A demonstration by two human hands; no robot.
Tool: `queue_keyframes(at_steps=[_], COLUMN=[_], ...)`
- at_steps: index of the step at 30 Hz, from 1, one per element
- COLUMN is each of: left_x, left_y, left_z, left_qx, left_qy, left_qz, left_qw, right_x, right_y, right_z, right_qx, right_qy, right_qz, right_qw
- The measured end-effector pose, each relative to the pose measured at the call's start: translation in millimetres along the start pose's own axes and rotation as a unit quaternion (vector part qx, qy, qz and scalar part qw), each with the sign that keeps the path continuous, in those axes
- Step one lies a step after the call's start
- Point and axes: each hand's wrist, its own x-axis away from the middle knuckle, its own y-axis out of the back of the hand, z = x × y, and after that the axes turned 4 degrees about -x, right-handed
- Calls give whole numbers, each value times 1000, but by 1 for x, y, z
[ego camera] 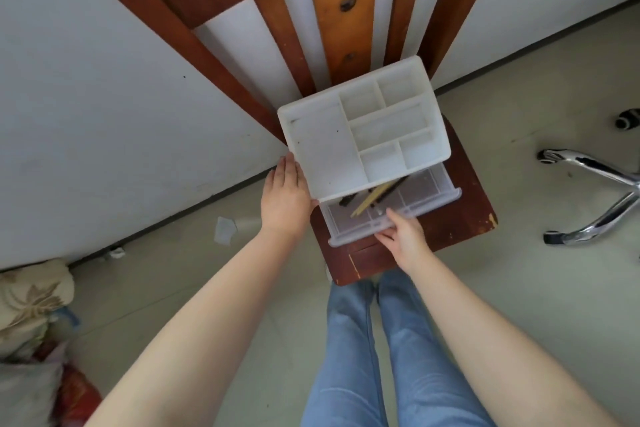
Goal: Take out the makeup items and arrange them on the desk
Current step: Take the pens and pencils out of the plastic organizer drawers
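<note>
A white plastic organizer (322,146) with several empty top compartments stands on the seat of a wooden chair (460,215). Its clear drawer (426,194) is pulled out toward me. Inside the drawer lie thin makeup items (372,198): dark pencils and a pale yellow stick. My left hand (284,198) presses flat against the organizer's left side. My right hand (403,236) grips the drawer's front edge, fingers curled over the rim.
The chair back (332,21) rises against a white wall. A chrome office-chair base (595,198) stands on the floor at the right. Patterned bedding and bags (31,322) pile at the left. My legs in blue jeans (381,357) are below the seat.
</note>
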Motion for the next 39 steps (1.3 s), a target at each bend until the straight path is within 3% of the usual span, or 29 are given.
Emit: queue_keyframes(at_steps=[9, 11, 13, 16, 17, 19, 21, 23, 25, 27, 28, 30, 32, 39], left_x=[1, 5, 13, 32, 40, 52, 60, 62, 56, 51, 48, 38, 34, 42], left_y=[-6, -10, -13, -26, -31, -44, -57, -61, -63, -64, -64, -62, -83, -84], left_z=[-1, -2, -7, -25, -33, -45, -56, -61, -59, -60, -63, -65, -54, -63], left_qx=[10, 23, 36, 57, 59, 71, 130, 240, 303, 303, 297, 279, 315, 299], left_qy=[20, 31, 39, -34, -69, -104, -24, 128, 209, 200, 189, 176, 241, 206], left_qz=[-12, -23, -49, -168, -204, -214, -154, -45, 48, 69, 64, 65, 59, 63], left_qw=[1000, 999, 997, 984, 975, 969, 979, 961, 929, 929, 934, 942, 916, 930], right_x=[15, 18, 26, 39, 43, 42, 34, 19, 5, -5, -7, -12, -29, -25], right_y=[47, 50, 51, 55, 55, 54, 45, 35, 26, 22, 24, 25, 3, 13], right_z=[-19, -13, -3, 14, 21, 35, 50, 59, 61, 65, 72, 83, 74, 64], right_qx=[61, 134, 270, 493, 553, 657, 755, 835, 879, 902, 907, 911, 913, 918], right_qy=[-44, -57, -86, -101, -66, 92, 263, 334, 339, 343, 349, 346, 348, 334], right_qz=[-18, -1, 23, 92, 113, 135, 151, 168, 172, 178, 173, 169, 205, 211], right_qw=[997, 989, 959, 859, 823, 736, 581, 403, 288, 191, 159, 147, 58, 28])
